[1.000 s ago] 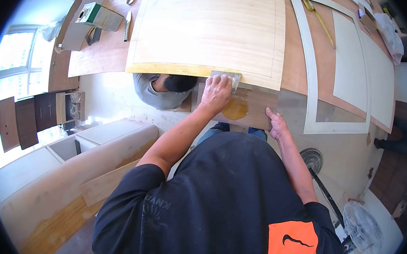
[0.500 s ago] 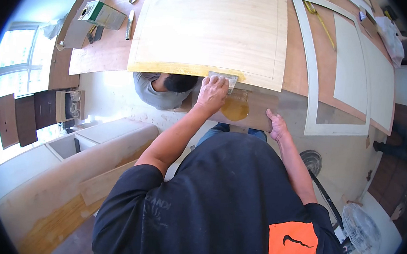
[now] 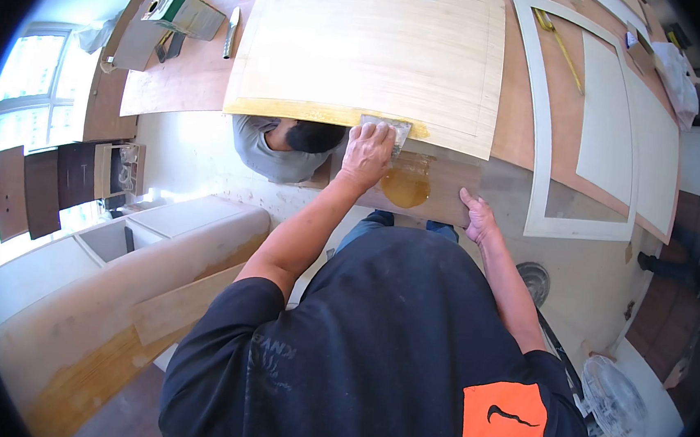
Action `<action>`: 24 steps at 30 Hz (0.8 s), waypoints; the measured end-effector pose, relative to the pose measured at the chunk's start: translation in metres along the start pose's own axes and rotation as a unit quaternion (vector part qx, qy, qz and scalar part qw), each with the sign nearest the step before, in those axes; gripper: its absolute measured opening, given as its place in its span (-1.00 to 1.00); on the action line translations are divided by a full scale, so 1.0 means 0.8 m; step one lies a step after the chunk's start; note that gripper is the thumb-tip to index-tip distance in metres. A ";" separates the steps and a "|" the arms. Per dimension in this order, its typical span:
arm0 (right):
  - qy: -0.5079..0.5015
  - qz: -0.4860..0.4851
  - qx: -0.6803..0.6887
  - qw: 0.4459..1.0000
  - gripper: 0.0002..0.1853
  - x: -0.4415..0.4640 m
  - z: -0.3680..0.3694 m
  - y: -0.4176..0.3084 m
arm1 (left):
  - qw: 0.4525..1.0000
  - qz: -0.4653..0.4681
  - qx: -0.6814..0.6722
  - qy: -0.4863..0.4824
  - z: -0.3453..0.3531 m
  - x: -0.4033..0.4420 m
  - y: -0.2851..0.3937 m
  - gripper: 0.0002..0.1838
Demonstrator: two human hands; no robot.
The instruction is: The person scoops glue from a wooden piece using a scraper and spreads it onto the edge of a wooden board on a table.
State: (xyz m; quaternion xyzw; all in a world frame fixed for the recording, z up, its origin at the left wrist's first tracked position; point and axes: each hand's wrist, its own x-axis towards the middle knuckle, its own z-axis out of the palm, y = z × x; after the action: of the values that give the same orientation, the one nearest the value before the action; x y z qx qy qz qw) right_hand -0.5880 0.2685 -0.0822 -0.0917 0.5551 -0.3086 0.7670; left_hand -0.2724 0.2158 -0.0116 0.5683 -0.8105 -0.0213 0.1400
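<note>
The left hand (image 3: 366,156) gripped a scraper (image 3: 401,135) against the yellow-coated near edge of a wood panel (image 3: 371,52) lying on the bench (image 3: 175,90). The right hand (image 3: 479,215) grasped 1 end of a board (image 3: 451,183) bearing a yellow puddle (image 3: 406,186).

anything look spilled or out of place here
The white frame looks askew, its near end jutting past the edge of the table. The amber patch could pass for a spill, but lies within the brown board in the right hand.
</note>
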 end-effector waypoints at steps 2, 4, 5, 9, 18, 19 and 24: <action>-0.002 -0.002 -0.003 1.000 -0.31 -0.003 0.003 -0.002 | 1.000 0.007 -0.007 0.003 -0.001 -0.006 0.000 -0.52; 0.010 -0.012 -0.004 1.000 -0.31 -0.005 0.006 -0.004 | 1.000 0.015 -0.012 0.007 0.002 -0.009 -0.006 -0.51; 0.018 -0.017 -0.003 1.000 -0.30 -0.008 0.006 -0.002 | 1.000 0.019 -0.015 0.008 0.004 -0.012 -0.012 -0.51; -0.003 0.006 0.011 1.000 -0.22 -0.003 -0.004 0.001 | 1.000 0.014 -0.006 0.002 -0.002 -0.006 -0.017 -0.51; 0.068 0.001 0.010 0.998 -0.01 0.000 -0.008 0.016 | 1.000 0.005 0.015 0.020 -0.002 -0.013 -0.025 -0.56; 0.056 0.000 0.011 0.998 -0.01 -0.011 0.001 0.009 | 0.999 0.004 0.023 0.025 -0.004 -0.010 -0.027 -0.57; 0.021 -0.001 0.007 1.000 -0.01 -0.003 -0.003 0.010 | 0.999 0.001 0.028 0.021 -0.009 -0.010 -0.029 -0.62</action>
State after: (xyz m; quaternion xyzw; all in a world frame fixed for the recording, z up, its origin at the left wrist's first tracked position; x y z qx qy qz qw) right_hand -0.5873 0.2766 -0.0851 -0.0808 0.5689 -0.3147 0.7555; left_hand -0.2466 0.2162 -0.0106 0.5716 -0.8082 0.0137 0.1409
